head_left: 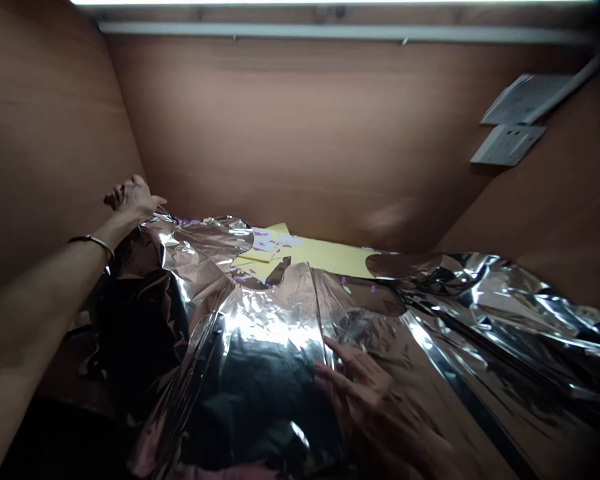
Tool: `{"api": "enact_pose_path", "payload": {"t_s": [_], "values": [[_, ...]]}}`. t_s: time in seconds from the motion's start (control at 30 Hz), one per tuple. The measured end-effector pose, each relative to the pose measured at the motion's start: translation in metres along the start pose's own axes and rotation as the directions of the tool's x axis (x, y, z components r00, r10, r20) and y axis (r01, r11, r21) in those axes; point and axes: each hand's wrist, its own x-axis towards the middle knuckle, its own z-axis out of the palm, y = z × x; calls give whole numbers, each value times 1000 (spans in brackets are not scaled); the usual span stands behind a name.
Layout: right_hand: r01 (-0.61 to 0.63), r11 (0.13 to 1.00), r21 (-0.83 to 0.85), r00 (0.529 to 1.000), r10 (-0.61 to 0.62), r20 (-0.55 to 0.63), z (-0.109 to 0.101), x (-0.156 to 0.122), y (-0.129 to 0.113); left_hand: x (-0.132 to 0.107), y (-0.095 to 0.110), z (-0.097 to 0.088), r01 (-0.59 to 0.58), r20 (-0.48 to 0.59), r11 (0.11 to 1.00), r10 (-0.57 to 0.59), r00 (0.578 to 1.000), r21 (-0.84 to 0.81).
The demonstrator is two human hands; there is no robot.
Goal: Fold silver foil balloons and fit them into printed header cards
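Observation:
Shiny silver foil film (275, 380) with curved cut-out edges lies spread and creased across the work surface. At the far left, close to the wooden side wall, my left hand (133, 197) is closed, its fingers curled and thumb sticking out to the right. A raised fold of the film reaches up just under that thumb; whether the fingers pinch it is hidden. My right hand (363, 380) rests on the film right of centre, fingers stretched and slightly apart, beside a long seam or overlapping edge.
Yellow sheets (330, 257) lie behind the film, with small purple scraps (245, 271) scattered around. Wooden panels (290, 140) enclose the back and both sides. A white socket plate (509, 144) sits at the right, and a white conduit (300, 31) runs along the top under a bright light.

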Motion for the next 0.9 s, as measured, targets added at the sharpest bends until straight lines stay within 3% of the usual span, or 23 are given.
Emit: {"api": "enact_pose_path", "payload": {"t_s": [0.1, 0.17, 0.2, 0.23, 0.3, 0.33, 0.37, 0.43, 0.47, 0.53, 0.6, 0.67, 0.77, 0.9], "values": [[129, 991, -22, 988, -126, 88, -6, -4, -3, -18, 27, 3, -58, -137, 997, 65, 988, 52], [174, 985, -1, 979, -173, 112, -10, -8, -3, -50, 46, 2, -205, -150, 978, 210, 966, 51], [174, 985, 9, 978, -174, 116, -12, -10, -3, -74, 55, 1, -305, -155, 952, 305, 940, 25], [165, 986, 16, 980, -165, 108, -14, -12, -3, -103, 64, 0, -442, -179, 897, 434, 883, -2], [150, 988, 24, 985, -152, 77, -18, -17, -3, -171, 77, -2, -727, -227, 679, 696, 681, -102], [143, 989, 30, 987, -145, 65, -19, -18, -3, -206, 81, -3, -839, -204, 520, 814, 544, -159], [142, 989, 39, 988, -144, 60, -21, -20, -4, -239, 83, -2, -902, -142, 374, 902, 408, -216], [160, 984, 73, 983, -166, 84, -22, -22, -4, -289, 80, 4, -926, 86, 244, 970, 229, -288], [168, 981, 92, 978, -178, 107, -23, -22, -5, -304, 75, 9, -917, 147, 253, 965, 217, -308], [167, 980, 113, 973, -182, 141, -21, -20, -7, -316, 60, 25, -874, 208, 355, 931, 299, -331], [144, 982, 118, 971, -163, 172, -18, -18, -8, -309, 43, 42, -805, 270, 479, 875, 403, -350], [113, 988, 110, 973, -132, 188, -14, -17, -9, -295, 28, 56, -739, 369, 567, 816, 444, -364], [92, 991, 96, 975, -110, 194, -11, -17, -11, -277, 20, 67, -667, 494, 639, 752, 437, -383], [174, 982, 77, 954, -187, 233, -17, -17, -13, -271, 24, 69, -634, 555, 668, 720, 417, -390]]}}
